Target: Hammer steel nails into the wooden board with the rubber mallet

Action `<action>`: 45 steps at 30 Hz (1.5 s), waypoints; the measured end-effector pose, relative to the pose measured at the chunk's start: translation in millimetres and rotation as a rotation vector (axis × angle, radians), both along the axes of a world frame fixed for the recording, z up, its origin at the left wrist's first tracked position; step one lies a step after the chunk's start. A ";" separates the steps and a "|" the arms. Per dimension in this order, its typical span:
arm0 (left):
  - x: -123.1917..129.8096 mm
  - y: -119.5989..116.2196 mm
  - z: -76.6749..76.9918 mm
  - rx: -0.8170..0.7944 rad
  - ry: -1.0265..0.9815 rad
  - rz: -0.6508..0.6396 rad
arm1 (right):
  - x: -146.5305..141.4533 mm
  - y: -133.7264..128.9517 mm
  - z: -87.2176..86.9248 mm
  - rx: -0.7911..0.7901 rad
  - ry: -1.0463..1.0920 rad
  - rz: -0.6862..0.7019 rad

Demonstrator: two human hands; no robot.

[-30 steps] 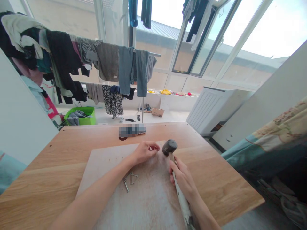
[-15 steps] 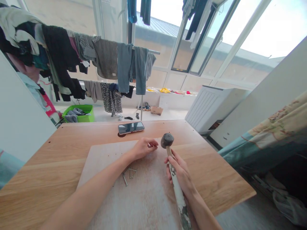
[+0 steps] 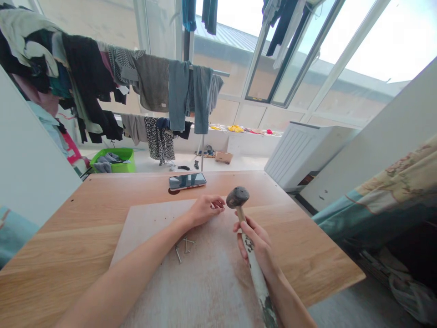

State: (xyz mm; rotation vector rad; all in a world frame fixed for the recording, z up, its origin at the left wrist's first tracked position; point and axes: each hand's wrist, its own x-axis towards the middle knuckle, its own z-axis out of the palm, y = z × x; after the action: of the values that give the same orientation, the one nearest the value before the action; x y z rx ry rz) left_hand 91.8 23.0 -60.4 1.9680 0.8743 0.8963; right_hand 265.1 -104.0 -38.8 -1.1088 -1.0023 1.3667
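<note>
My right hand (image 3: 256,241) is wrapped round the handle of a hammer (image 3: 238,198), which has a dark, rounded head and a long handle with flaking white paint. The hammer head is raised just to the right of my left hand (image 3: 208,210). Thumb and fingertips of the left hand come together over the far right part of a pale wooden board (image 3: 191,291). Whatever they pinch is too small to make out. Several loose nails (image 3: 186,245) lie on the board beside my left forearm.
The board rests on a wooden table (image 3: 307,255). A phone (image 3: 187,181) lies near the table's far edge. Beyond are a green basket (image 3: 128,166) of clothes, laundry on a drying rack (image 3: 218,73) and a white ribbed cabinet (image 3: 290,150). A curtain (image 3: 385,200) hangs at right.
The hammer head has tipped slightly and shifted a little left and up in the picture. My left hand stays at the same spot, its fingers slightly rearranged.
</note>
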 end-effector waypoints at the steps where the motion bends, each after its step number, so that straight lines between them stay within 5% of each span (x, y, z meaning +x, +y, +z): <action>1: 0.0 -0.4 0.3 0.009 -0.002 -0.003 | 0.6 0.1 -1.5 -0.005 -0.002 0.008; 45: -0.6 0.3 -0.4 0.091 0.008 0.012 | -1.4 -6.5 -0.3 -0.010 -0.067 0.015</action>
State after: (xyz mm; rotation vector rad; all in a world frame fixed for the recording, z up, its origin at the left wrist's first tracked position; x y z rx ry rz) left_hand 91.3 23.4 -60.8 2.0475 0.8639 0.9509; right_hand 263.7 -110.6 -39.1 -1.1636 -1.0552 1.3552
